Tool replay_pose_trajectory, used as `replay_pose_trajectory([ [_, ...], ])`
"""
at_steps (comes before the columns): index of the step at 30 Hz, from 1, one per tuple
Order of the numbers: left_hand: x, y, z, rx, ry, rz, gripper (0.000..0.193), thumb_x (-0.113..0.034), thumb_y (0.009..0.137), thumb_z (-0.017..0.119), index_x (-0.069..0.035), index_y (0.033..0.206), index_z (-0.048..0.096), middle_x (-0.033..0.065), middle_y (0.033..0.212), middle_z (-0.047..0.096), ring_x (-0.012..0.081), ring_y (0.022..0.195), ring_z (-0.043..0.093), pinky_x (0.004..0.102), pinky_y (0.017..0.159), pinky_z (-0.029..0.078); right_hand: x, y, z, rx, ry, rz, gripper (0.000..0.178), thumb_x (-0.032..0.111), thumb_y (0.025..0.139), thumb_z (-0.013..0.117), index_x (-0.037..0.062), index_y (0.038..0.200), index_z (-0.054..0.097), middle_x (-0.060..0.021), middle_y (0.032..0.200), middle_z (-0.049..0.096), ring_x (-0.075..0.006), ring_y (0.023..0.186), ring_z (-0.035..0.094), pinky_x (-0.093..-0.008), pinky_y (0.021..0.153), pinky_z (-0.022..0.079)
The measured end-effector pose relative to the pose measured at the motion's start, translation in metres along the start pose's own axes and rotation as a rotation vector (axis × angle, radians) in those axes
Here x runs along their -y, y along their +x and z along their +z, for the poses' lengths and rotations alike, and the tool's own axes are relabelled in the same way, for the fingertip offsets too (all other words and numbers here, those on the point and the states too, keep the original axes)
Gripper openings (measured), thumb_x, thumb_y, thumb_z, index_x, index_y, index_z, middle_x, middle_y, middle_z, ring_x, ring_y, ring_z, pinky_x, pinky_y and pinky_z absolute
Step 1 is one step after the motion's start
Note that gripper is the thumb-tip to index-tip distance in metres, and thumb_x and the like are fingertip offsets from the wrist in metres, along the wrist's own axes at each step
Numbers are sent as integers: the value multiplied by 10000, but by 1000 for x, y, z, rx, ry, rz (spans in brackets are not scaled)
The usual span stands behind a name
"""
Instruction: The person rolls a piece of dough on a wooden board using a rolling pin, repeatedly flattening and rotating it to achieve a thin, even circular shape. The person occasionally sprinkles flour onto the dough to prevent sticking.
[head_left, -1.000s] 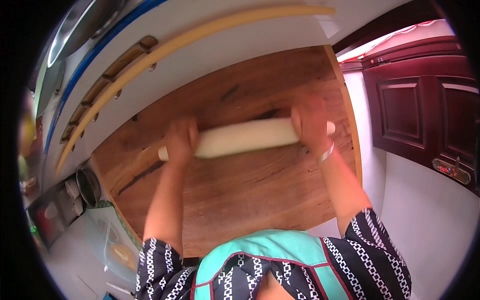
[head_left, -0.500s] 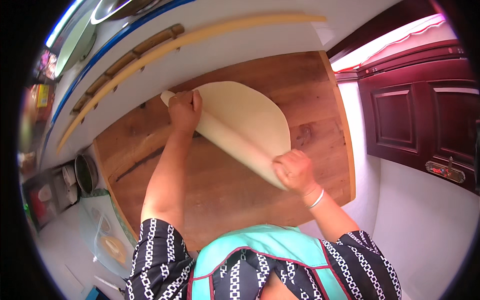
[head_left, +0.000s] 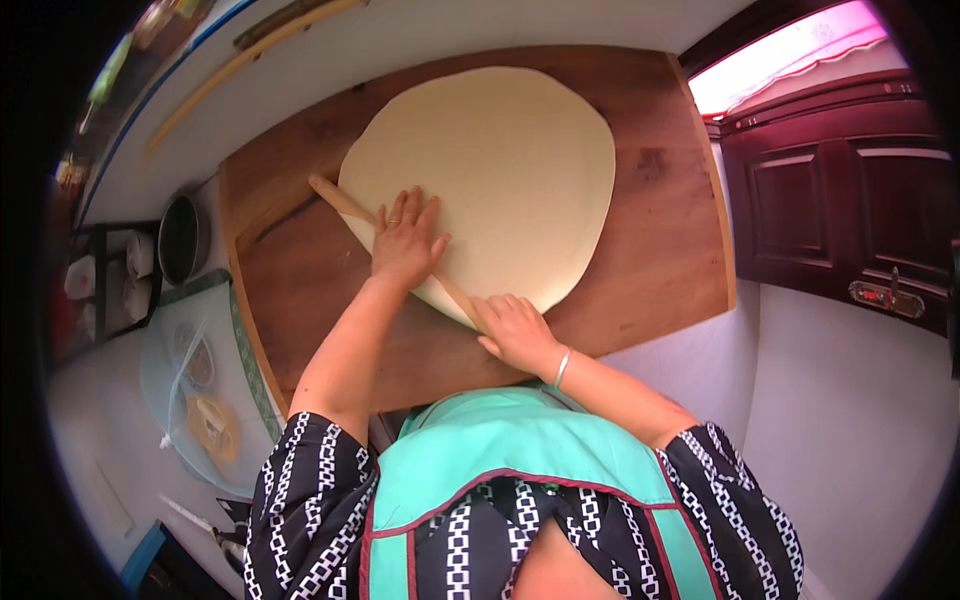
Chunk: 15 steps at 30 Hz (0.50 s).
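Note:
A wide, thin round sheet of dough (head_left: 500,150) lies spread on the wooden board (head_left: 660,230). Along its near left edge runs a long wooden rolling pin (head_left: 345,203), slanting from upper left to lower right, with a little dough lapped over it. My left hand (head_left: 405,245) lies palm down across the pin and the dough, its fingers stretched out and apart. At the pin's lower right end is my right hand (head_left: 518,330), its fingers on one side and thumb on the other, closed around the end. The hand hides that tip.
Against the wall behind the board hangs a long pale stick (head_left: 250,55). On the left are a dark round pan (head_left: 180,240) and a mesh food cover (head_left: 190,370) over dishes. A dark red panelled door (head_left: 840,190) stands at the right.
The dough, rolled around the pin before, now lies opened out. The pin shows partly bare at the near left edge. My left hand has opened from its grip; my right has moved nearer and leftward.

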<state>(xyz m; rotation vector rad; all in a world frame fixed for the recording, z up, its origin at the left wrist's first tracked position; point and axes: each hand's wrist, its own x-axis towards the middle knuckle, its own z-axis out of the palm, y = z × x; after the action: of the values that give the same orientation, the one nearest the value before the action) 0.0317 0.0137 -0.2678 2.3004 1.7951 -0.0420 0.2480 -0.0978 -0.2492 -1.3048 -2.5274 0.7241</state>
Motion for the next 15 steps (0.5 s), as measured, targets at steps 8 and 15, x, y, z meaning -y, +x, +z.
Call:
replay_pose_trajectory([
  [8,74,-149,18,-220,-74,-63,540,-286,905,567,-82,1389,442,141,1489,362,341,1383,307,473,1125,256,60,3,65,30,58,49,523,101,803,596,27,1307,474,-131,937,548,-300,829,571,-406,724,492],
  [15,27,-144,10,-680,-717,-530,543,-156,884,598,11,1366,413,225,1419,415,359,1321,392,424,1091,321,-27,14,-21,-176,-8,-27,445,141,856,582,85,1289,498,-150,986,611,-330,886,614,-425,751,518],
])
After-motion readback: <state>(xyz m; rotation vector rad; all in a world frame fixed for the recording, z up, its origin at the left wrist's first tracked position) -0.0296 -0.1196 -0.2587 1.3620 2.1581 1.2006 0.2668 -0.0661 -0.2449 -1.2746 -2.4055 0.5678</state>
